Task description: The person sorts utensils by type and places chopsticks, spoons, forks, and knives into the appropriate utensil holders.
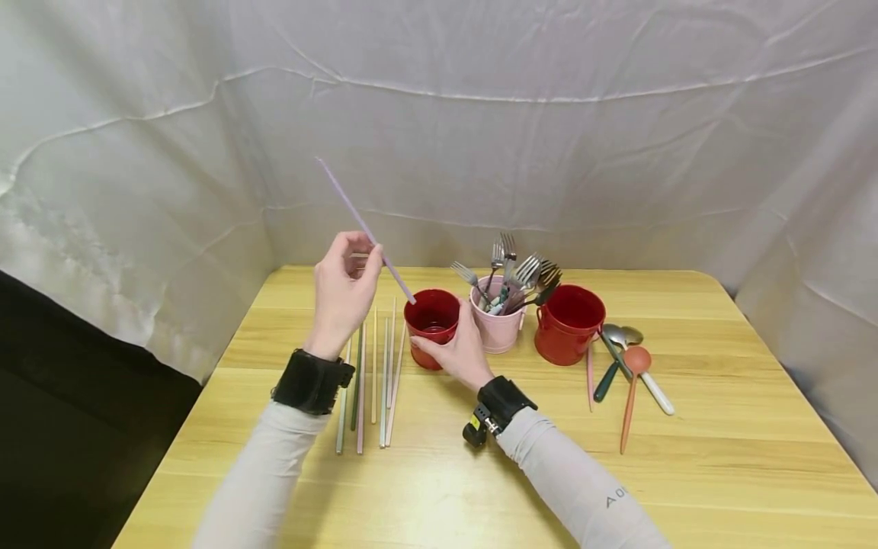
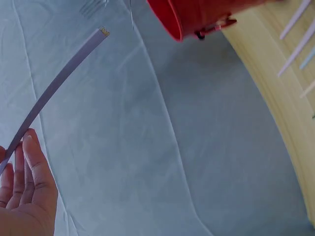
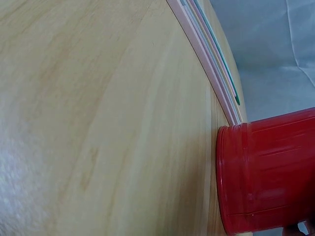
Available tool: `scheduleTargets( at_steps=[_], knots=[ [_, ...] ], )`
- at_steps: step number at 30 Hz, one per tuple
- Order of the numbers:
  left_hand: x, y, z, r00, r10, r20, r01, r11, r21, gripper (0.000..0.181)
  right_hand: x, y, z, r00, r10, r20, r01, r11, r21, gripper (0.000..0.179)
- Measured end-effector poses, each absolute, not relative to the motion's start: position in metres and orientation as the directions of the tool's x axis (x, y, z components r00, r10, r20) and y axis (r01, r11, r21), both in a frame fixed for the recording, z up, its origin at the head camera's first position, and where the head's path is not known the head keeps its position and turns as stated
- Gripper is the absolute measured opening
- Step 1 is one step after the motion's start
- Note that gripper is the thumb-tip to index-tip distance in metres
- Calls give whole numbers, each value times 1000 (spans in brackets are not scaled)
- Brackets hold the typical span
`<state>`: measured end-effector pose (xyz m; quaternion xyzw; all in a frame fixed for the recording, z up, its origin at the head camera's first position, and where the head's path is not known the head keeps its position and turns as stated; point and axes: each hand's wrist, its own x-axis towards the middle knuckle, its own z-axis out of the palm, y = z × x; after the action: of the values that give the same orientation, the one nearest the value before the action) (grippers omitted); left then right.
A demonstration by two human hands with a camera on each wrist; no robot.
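Note:
My left hand (image 1: 345,293) pinches a long purple chopstick (image 1: 350,206) between thumb and fingers. The chopstick slants down to the right, its low end at the rim of the nearer red bucket (image 1: 427,352). In the left wrist view, the purple chopstick (image 2: 59,81) shows a blunt, squared end. With thumb and fingers spread around it, my right hand (image 1: 461,347) grips that red bucket, which stands upright on the table. The right wrist view has the side of the red bucket (image 3: 275,167) large, with most of the hand out of frame.
Several pastel and green chopsticks (image 1: 373,374) lie side by side left of the bucket. A pink bucket (image 1: 498,335) full of forks (image 1: 527,271) stands to its right, then another red bucket (image 1: 562,343). Spoons (image 1: 636,361) lie beyond that, on the wooden table (image 1: 686,473).

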<state>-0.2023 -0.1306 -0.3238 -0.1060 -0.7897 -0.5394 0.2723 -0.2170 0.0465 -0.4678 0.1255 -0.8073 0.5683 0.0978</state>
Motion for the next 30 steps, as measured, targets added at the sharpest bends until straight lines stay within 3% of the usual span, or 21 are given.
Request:
scheduleTargets(
  at_steps=[11, 17, 30],
  knots=[
    [-206, -113, -351, -873, 85, 480, 459, 479, 749, 14, -217, 48, -467, -950, -106, 294, -313, 342, -886, 91],
    [-209, -110, -362, -905, 190, 381, 420, 547, 724, 18, -218, 48, -468, -948, -106, 299, -317, 348, -882, 91],
    [-201, -134, -376, -944, 114, 310, 308, 641, 703, 20, -218, 48, -468, -940, -108, 323, -341, 331, -880, 90]
  ],
)
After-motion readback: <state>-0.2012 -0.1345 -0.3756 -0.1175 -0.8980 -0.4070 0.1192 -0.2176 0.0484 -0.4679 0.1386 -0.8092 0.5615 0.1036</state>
